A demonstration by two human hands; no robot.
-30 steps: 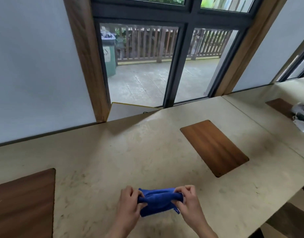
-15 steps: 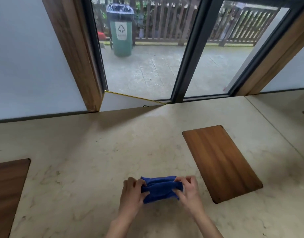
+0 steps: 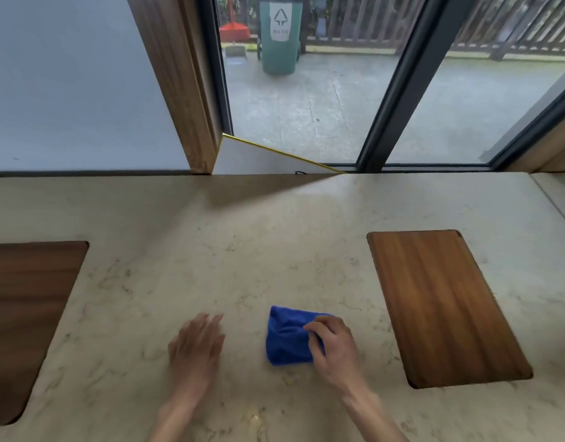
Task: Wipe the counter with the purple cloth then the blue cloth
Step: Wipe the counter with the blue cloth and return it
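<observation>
A folded blue cloth point(image 3: 287, 339) lies flat on the beige marble counter point(image 3: 242, 250), near its front edge. My right hand point(image 3: 333, 344) rests on the cloth's right part, fingers curled and pinching the fabric. My left hand point(image 3: 196, 347) lies flat on the bare counter to the left of the cloth, fingers spread, a short gap from it and holding nothing. No purple cloth is in view.
A wooden inlay panel point(image 3: 440, 301) is set in the counter to the right of the cloth, and another wooden panel point(image 3: 26, 320) at the far left. Behind the counter are a grey wall, a wooden post point(image 3: 179, 81) and a window with a green bin point(image 3: 281, 33) outside.
My left hand has let go of the blue cloth and moved left onto the counter. The cloth now lies flat under my right hand. The view has tilted down and shifted left.
</observation>
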